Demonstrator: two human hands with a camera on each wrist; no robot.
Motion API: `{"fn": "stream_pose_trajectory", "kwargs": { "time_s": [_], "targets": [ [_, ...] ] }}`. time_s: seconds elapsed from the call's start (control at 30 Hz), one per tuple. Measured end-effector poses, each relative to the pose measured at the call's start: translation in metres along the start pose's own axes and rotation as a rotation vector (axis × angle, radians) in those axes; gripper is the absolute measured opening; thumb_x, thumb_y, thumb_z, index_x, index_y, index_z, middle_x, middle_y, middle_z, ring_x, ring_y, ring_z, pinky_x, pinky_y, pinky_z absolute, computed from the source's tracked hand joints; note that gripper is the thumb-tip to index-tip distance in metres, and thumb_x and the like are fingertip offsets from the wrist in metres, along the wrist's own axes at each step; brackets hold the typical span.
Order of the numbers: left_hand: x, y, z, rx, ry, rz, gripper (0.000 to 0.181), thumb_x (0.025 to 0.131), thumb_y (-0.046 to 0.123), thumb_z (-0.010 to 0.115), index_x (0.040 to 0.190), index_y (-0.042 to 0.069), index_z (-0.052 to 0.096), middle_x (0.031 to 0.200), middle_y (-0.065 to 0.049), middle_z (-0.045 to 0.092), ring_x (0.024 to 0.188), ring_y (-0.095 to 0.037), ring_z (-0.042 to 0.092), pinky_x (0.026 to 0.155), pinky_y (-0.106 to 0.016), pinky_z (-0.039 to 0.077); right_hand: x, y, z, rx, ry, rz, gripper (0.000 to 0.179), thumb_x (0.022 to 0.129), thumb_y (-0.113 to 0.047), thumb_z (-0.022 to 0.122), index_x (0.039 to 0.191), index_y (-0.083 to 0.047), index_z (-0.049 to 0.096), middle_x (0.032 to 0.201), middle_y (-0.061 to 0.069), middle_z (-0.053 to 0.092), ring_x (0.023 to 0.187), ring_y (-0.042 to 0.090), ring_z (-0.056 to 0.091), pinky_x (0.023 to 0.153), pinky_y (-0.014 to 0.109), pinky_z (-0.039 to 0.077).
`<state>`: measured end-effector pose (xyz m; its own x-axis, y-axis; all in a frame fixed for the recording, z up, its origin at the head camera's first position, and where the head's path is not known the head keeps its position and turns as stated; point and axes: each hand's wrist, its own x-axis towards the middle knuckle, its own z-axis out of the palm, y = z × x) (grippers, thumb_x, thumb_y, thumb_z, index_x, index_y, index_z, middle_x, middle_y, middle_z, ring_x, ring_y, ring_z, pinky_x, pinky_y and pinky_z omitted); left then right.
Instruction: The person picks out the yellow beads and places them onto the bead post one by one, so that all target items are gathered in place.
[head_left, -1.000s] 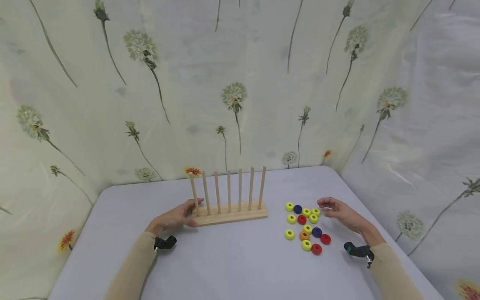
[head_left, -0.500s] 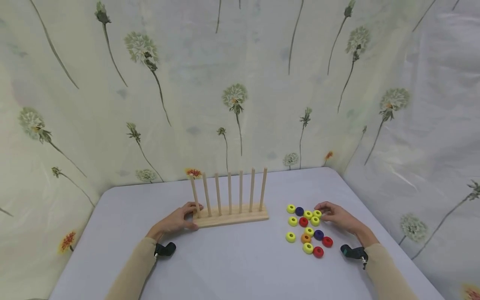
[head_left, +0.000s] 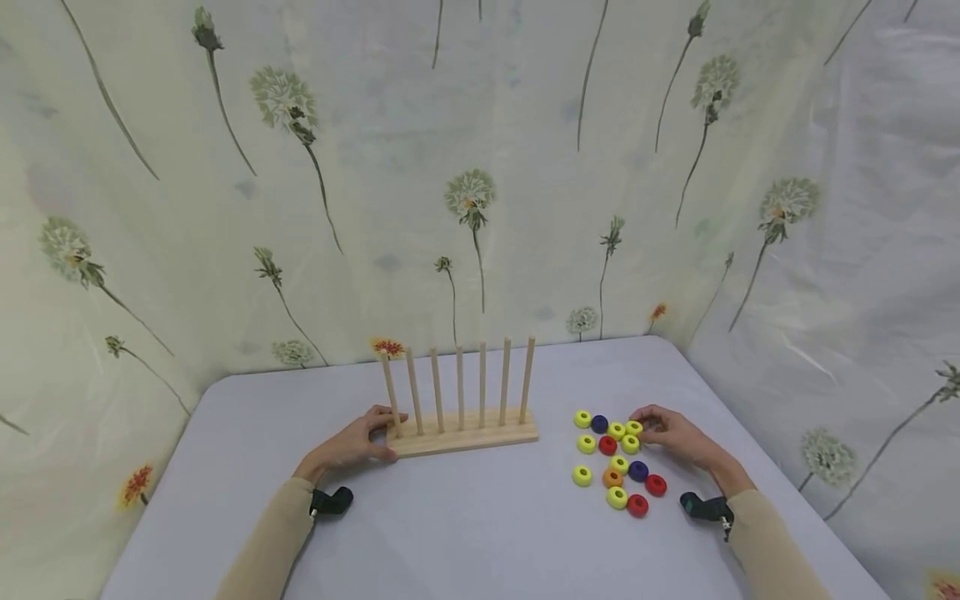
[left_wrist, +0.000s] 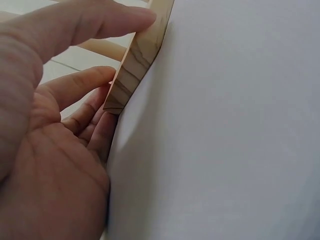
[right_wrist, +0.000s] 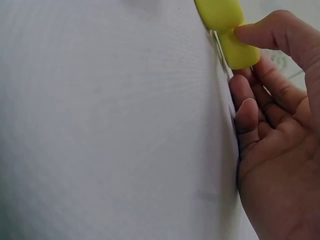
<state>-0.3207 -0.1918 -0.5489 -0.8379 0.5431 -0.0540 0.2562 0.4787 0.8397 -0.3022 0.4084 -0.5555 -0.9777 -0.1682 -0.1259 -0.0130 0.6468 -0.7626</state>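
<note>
A wooden peg rack (head_left: 468,439), with several upright dowels on a flat base, stands on the table. My left hand (head_left: 347,443) grips its left end, the thumb in front and the fingers round the far side; the left wrist view shows the thumb on the base (left_wrist: 129,80). On the right, my right hand (head_left: 681,437) pinches a yellow ring bead (right_wrist: 239,51) between thumb and fingers at the far right of the bead group. Another yellow bead (right_wrist: 219,12) touches it. The fingertips behind the pinched bead are partly hidden.
Loose beads lie left of and nearer than my right hand: several yellow ones (head_left: 582,476), red ones (head_left: 637,505), dark blue ones (head_left: 638,471) and an orange one (head_left: 612,477). A flower-patterned curtain (head_left: 525,208) rises behind the white table (head_left: 465,533).
My right hand has moved left and down to the yellow bead and taken it between thumb and fingers. The left hand keeps its grip on the rack.
</note>
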Motion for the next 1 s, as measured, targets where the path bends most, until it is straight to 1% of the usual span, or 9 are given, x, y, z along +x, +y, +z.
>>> {"fn": "stream_pose_trajectory", "kwargs": {
  "time_s": [0.17,0.3,0.4,0.5,0.63,0.7,0.8,0.87,1.0],
  "targets": [
    [0.0,-0.001,0.0,0.009,0.005,-0.007,0.068,0.075,0.029,0.081,0.137,0.019,0.055,0.136,-0.008,0.042,0.13,-0.03,0.037,0.108,-0.06,0.025,0.001,0.002,-0.003,-0.045,0.059,-0.009,0.045,0.089,-0.033,0.068,0.121,-0.004,0.057,0.116,0.013,0.059,0.102,0.024,0.052,0.084,0.035,0.044],
    [-0.001,-0.003,-0.001,0.019,0.003,0.001,0.067,0.076,0.028,0.081,0.138,0.02,0.054,0.136,-0.007,0.043,0.129,-0.028,0.038,0.107,-0.058,0.026,-0.002,-0.005,-0.008,-0.028,0.089,-0.008,0.047,0.091,-0.039,0.065,0.122,-0.004,0.056,0.119,0.014,0.059,0.104,0.025,0.052,0.085,0.036,0.044],
    [-0.001,-0.003,-0.001,0.03,0.005,0.006,0.067,0.077,0.028,0.08,0.138,0.02,0.054,0.135,-0.006,0.043,0.128,-0.027,0.039,0.106,-0.057,0.027,-0.005,-0.019,-0.01,-0.012,0.106,-0.033,0.047,0.091,-0.042,0.064,0.121,-0.007,0.056,0.118,0.012,0.059,0.104,0.023,0.054,0.087,0.036,0.045],
    [-0.001,-0.001,-0.001,0.027,0.004,0.0,0.067,0.076,0.029,0.08,0.138,0.02,0.054,0.135,-0.005,0.043,0.129,-0.027,0.038,0.108,-0.057,0.026,-0.008,-0.041,-0.007,0.015,0.111,-0.096,0.044,0.091,-0.04,0.065,0.119,-0.007,0.057,0.117,0.011,0.06,0.103,0.017,0.057,0.088,0.031,0.048],
    [-0.003,0.0,-0.001,0.014,0.008,-0.006,0.067,0.076,0.03,0.08,0.137,0.02,0.054,0.136,-0.006,0.043,0.131,-0.028,0.037,0.109,-0.057,0.024,-0.01,-0.078,0.008,0.088,0.077,-0.192,0.038,0.091,-0.03,0.067,0.118,-0.005,0.057,0.115,0.013,0.06,0.099,0.009,0.06,0.086,0.019,0.049],
    [-0.004,0.001,-0.001,0.015,0.01,0.001,0.067,0.076,0.03,0.08,0.137,0.02,0.054,0.137,-0.006,0.043,0.131,-0.029,0.037,0.109,-0.057,0.024,-0.01,-0.095,0.019,0.129,0.046,-0.226,0.036,0.09,-0.025,0.068,0.117,-0.004,0.057,0.113,0.014,0.059,0.096,0.009,0.06,0.083,0.021,0.051],
    [-0.004,-0.001,-0.002,0.017,0.011,0.01,0.066,0.077,0.03,0.08,0.137,0.02,0.054,0.137,-0.006,0.042,0.132,-0.029,0.037,0.109,-0.057,0.024,-0.009,-0.119,0.036,0.186,0.003,-0.232,0.035,0.089,-0.021,0.069,0.116,-0.003,0.056,0.112,0.014,0.059,0.093,0.012,0.061,0.081,0.029,0.054],
    [-0.003,-0.002,-0.002,0.025,0.012,0.01,0.066,0.078,0.03,0.079,0.138,0.02,0.054,0.138,-0.005,0.042,0.132,-0.029,0.037,0.109,-0.057,0.025,-0.009,-0.132,0.048,0.216,-0.022,-0.246,0.034,0.089,-0.02,0.069,0.115,-0.002,0.056,0.112,0.015,0.058,0.093,0.015,0.061,0.079,0.032,0.054],
    [-0.003,-0.001,-0.003,0.031,0.014,-0.003,0.067,0.077,0.031,0.079,0.138,0.022,0.053,0.138,-0.004,0.042,0.133,-0.028,0.036,0.11,-0.056,0.024,-0.01,-0.156,0.071,0.24,-0.056,-0.309,0.031,0.089,-0.016,0.069,0.113,-0.003,0.056,0.112,0.015,0.058,0.095,0.015,0.061,0.08,0.026,0.053]
  ]
}}
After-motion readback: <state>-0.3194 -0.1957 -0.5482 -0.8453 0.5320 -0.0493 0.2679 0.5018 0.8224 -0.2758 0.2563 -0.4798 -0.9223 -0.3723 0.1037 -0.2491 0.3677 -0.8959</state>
